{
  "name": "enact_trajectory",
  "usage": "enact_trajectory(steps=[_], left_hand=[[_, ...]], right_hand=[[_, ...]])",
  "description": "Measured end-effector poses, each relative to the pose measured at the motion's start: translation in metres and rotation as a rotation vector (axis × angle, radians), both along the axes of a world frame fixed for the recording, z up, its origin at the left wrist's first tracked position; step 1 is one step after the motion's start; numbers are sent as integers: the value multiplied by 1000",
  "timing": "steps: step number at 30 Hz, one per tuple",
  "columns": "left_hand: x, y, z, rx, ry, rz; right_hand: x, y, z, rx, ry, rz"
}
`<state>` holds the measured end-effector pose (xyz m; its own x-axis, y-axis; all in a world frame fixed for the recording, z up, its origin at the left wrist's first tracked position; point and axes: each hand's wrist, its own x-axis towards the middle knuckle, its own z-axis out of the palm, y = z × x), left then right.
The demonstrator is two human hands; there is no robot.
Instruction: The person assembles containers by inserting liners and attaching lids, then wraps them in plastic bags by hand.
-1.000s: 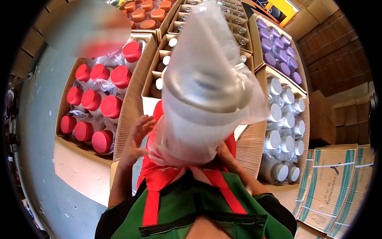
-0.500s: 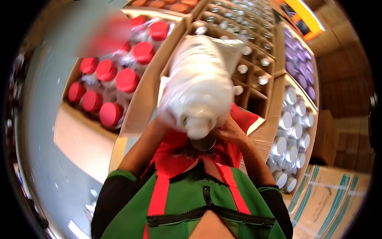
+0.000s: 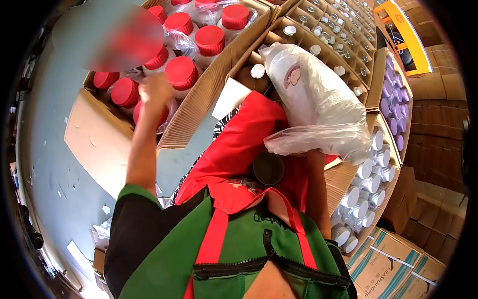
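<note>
A large white bottle (image 3: 308, 89) in a clear plastic bag leans across a carton of bottles in front of me, a small picture on its side. My right hand (image 3: 314, 158) is at its near end, fingers mostly hidden under the bag but holding it. My left hand (image 3: 155, 90) is over the carton on the left, close to a red-lidded jar (image 3: 181, 73); its fingers are smeared, and I cannot tell whether they touch a lid. Against my red apron (image 3: 244, 144) shows a dark round opening (image 3: 268, 168).
A cardboard carton (image 3: 199, 117) of red-lidded jars stands left. Divided cartons of white-capped bottles (image 3: 289, 31) lie ahead. Purple-capped bottles (image 3: 397, 94) and white-capped bottles (image 3: 366, 194) fill cartons at right. A sealed box (image 3: 383, 264) sits lower right; an orange frame (image 3: 411, 35) stands beyond.
My left hand has left the bagged bottle and moved left to the red lids. The bottle has shifted right and tilted, staying with my right hand. My view has turned slightly.
</note>
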<state>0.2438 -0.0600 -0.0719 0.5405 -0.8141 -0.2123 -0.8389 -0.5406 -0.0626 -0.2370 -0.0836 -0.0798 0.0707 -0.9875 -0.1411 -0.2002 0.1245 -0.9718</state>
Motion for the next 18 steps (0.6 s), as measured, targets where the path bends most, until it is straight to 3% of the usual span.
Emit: enact_trajectory(steps=[1, 2, 3, 4, 5, 6, 7, 8, 10, 13, 18], left_hand=[[24, 3, 0, 27, 71, 117], [61, 9, -40, -142, 92, 180], [70, 11, -40, -204, 159, 178], [103, 9, -86, -198, 252, 241], [167, 12, -173, -324, 849, -22], [148, 7, -165, -332, 1271, 114], [156, -1, -152, 98, 630, 143], [120, -3, -99, 23, 502, 189], [107, 2, -76, -318, 147, 77], [87, 14, 25, -452, 69, 143], [70, -4, 167, -755, 74, -110]], right_hand=[[1, 2, 7, 43, 80, 16], [2, 4, 11, 83, 159, 27], [-11, 3, -7, 75, 154, 17], [-33, -2, -42, -88, 389, 168], [-44, -6, -60, -252, 627, 306], [-36, -5, -53, -268, 621, 274], [-19, -2, -35, -207, 516, 212], [-1, 5, -13, -143, 409, 153], [12, 11, 10, -61, 259, 113], [9, 11, 7, -62, 235, 132], [8, 14, -8, -72, 223, 162]])
